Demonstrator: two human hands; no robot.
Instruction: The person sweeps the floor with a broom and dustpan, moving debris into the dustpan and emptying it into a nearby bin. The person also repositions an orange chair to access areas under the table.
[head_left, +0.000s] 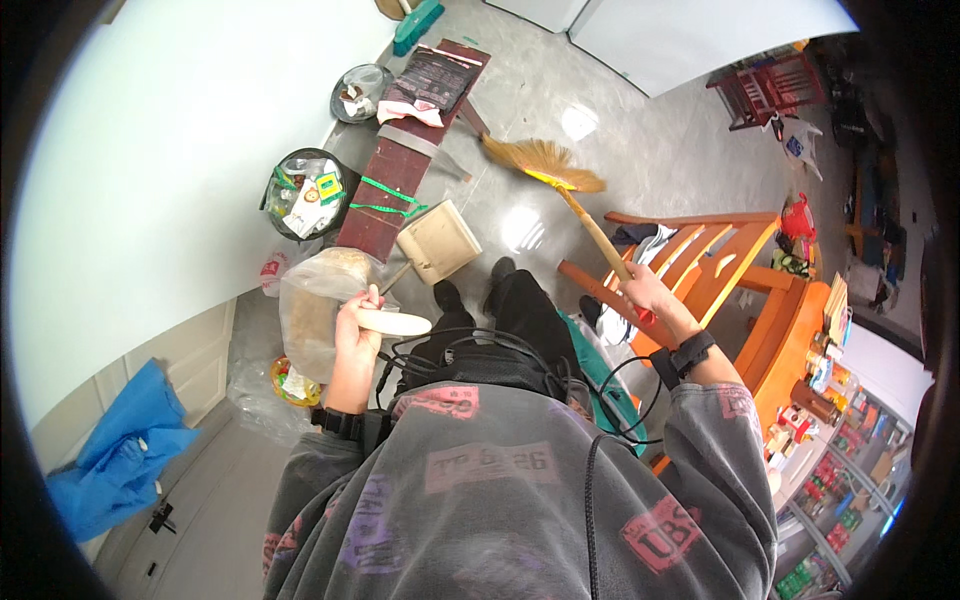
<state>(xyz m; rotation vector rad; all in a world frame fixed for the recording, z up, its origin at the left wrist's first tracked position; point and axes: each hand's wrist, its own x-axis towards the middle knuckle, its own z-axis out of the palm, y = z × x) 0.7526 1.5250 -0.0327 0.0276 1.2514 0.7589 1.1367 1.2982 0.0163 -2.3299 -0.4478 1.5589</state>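
Observation:
My right hand is closed around the wooden handle of a straw broom. The broom's fanned bristles rest on the grey floor ahead of my feet, beside a leg of the dark red bench. In my left hand is the pale, rounded handle end of a long-handled dustpan. Its beige pan lies on the floor left of my shoes, close to the bench, and its thin shaft runs up towards my left fingers. Any dirt inside the pan is too faint to tell.
The dark red bench carries a black bag and green straps. Two lined waste bins stand behind it. A clear plastic sack is near my left hand. On my right are an orange wooden chair and a cluttered table.

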